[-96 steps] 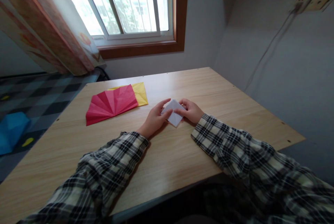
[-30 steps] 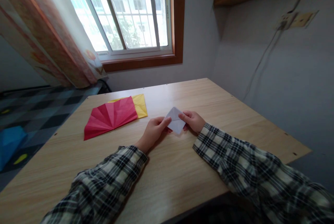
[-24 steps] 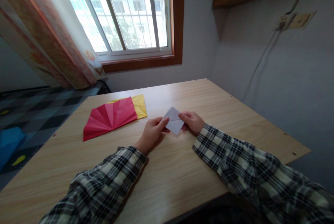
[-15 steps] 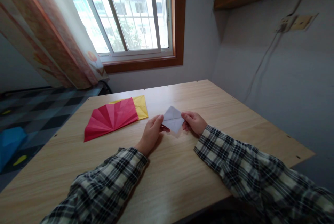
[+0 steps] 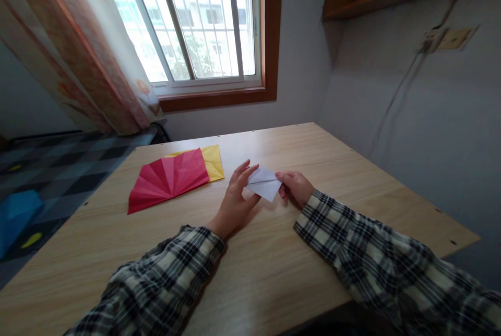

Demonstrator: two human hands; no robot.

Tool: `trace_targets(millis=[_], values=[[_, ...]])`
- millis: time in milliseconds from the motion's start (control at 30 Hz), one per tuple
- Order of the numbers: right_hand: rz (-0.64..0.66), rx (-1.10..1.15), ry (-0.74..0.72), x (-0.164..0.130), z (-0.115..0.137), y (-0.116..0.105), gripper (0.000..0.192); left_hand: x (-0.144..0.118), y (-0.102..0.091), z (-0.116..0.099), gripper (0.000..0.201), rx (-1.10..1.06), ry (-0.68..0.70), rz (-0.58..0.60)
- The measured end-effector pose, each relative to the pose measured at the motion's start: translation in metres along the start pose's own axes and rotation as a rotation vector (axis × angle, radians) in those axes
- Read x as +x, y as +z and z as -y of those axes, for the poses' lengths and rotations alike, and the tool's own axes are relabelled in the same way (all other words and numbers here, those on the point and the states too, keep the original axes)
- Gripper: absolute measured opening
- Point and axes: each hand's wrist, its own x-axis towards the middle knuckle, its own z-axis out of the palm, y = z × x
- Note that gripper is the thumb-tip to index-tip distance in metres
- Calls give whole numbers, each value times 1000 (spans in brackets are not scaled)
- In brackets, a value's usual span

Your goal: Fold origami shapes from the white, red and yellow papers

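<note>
Between the far and near edges of the table surface (image 5: 250,278), the paper (image 5: 266,187) extends leftward from the right hand (image 5: 299,188), which pinches its right corner, its crease running toward the left hand (image 5: 234,203), whose fingers spread about the left corner, contact there unclear.

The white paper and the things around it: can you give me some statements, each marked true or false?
1. The right hand pinches the white paper. True.
2. The left hand is a tight fist. False: its fingers are extended.
3. The red paper partly covers the yellow paper. True.
4. The red paper is smooth. False: creases fan across it.
5. The blue item lies on the table. False: it is on the checked surface.
</note>
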Motion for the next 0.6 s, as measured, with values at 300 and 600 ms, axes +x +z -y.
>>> trace_targets(millis=[300,600], values=[[107,65,99,0,-6,2,62,6,-8,-6,15,8,-8,-53],[15,121,27,-3,0,8,65,6,3,-12,42,-451,-433,-35]])
